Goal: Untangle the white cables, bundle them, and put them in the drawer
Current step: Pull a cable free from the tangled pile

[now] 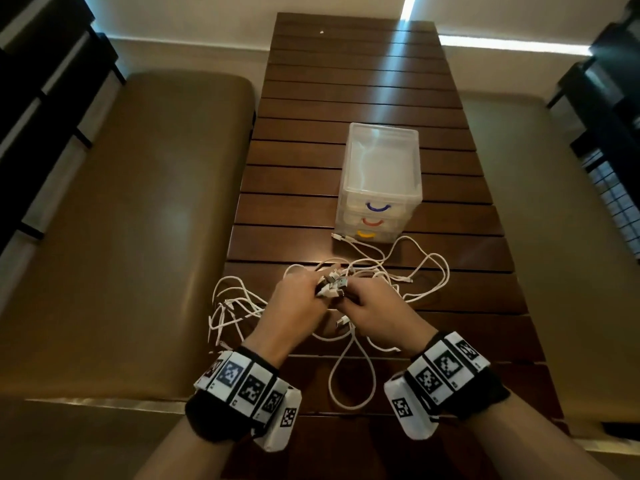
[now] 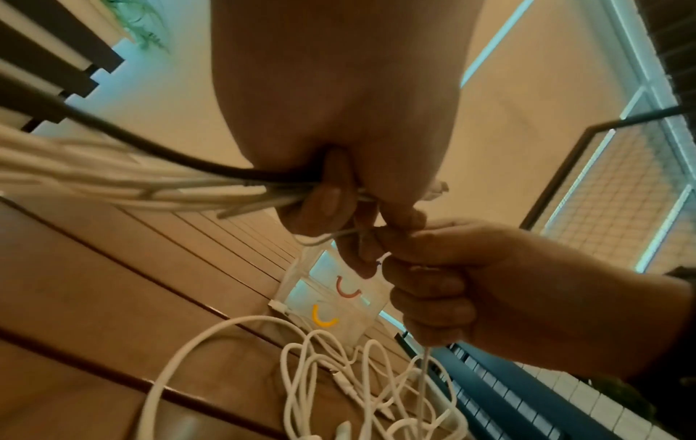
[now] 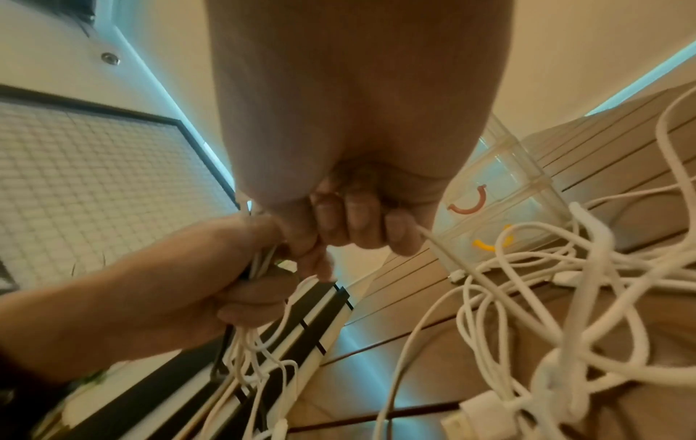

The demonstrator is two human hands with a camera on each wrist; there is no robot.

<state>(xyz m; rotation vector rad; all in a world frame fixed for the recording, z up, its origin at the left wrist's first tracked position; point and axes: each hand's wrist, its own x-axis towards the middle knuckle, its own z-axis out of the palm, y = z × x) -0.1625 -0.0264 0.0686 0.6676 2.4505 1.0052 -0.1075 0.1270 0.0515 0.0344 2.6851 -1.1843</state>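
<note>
Gripping white cables (image 1: 367, 268) mid-table (image 1: 346, 98)

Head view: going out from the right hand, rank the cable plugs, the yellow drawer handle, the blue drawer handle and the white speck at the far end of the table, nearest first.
1. Cable plugs, gripped between the right hand and left hand.
2. Yellow drawer handle, bottom drawer, just beyond the hands.
3. Blue drawer handle, top drawer, farther back.
4. White speck, far end of the table.
</note>
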